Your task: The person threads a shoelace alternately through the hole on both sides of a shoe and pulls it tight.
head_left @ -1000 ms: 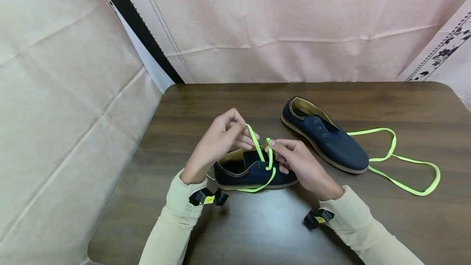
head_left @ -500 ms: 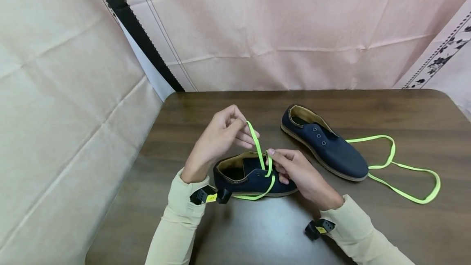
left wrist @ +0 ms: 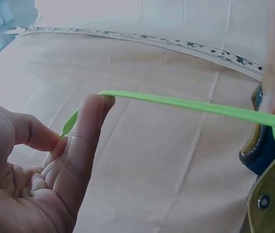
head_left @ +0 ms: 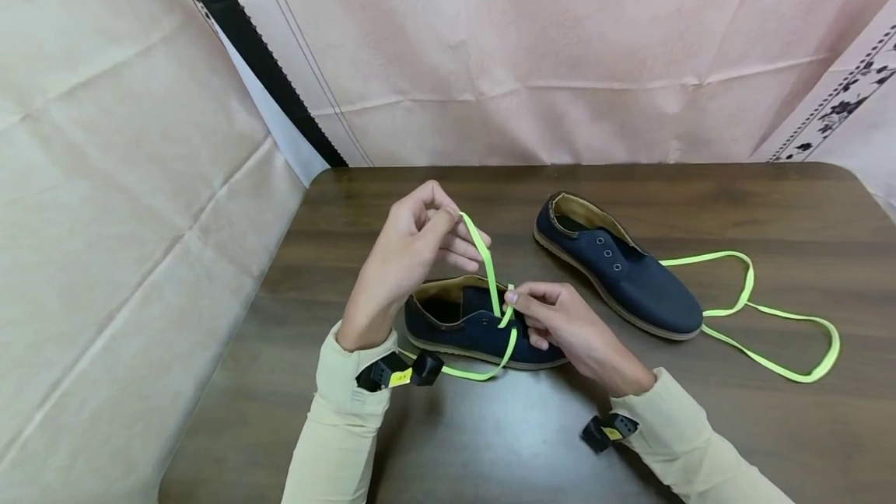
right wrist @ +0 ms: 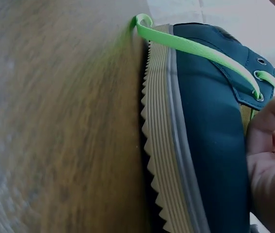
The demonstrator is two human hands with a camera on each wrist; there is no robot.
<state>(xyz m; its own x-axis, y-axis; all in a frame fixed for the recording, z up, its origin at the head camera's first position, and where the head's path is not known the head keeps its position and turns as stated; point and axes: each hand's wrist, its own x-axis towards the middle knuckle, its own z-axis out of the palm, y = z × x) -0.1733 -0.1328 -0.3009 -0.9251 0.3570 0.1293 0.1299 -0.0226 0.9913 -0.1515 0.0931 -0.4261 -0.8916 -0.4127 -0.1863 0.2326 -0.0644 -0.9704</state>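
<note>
A navy shoe with a tan lining lies on the dark wooden table in front of me. A neon green lace runs through its eyelets. My left hand is raised above the shoe's heel and pinches one end of the lace, which runs taut from the shoe. My right hand rests on the shoe's toe side and pinches the lace at the eyelets. A loop of lace hangs over the shoe's near side onto the table.
A second navy shoe lies at the right, unlaced, with another green lace looped on the table beside it. Pale pink cloth hangs behind the table and on the left. Both sleeves are cream.
My left hand has risen and drawn the lace up and back, so the strand is longer and tighter. My right hand has stayed at the eyelets.
</note>
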